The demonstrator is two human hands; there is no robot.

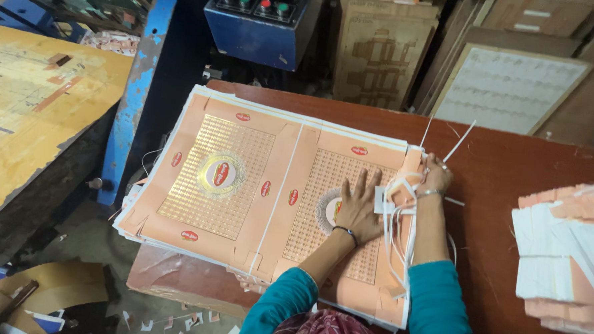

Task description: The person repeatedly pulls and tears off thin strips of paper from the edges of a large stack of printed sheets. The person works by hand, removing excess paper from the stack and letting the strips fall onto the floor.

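Two hands work a stack of printed carton sheets (pixel 243 185), flat peach card with gold lattice panels, lying on the brown desk (pixel 504 169). The left hand (pixel 357 204) presses open and flat on the top sheet. The right hand (pixel 435 176) is closed on thin white trim strips (pixel 398 211) at the stack's right edge. Firm downward pressure should keep the sheets from shifting. Separated pieces (pixel 567 252) lie right.

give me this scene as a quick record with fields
left hand: flat, pressing on the sheet stack
right hand: gripping white trim strips at the stack's right edge
sheets: peach printed carton blanks, stacked
surface: brown table
right side: pile of cut pieces
behind: blue control box
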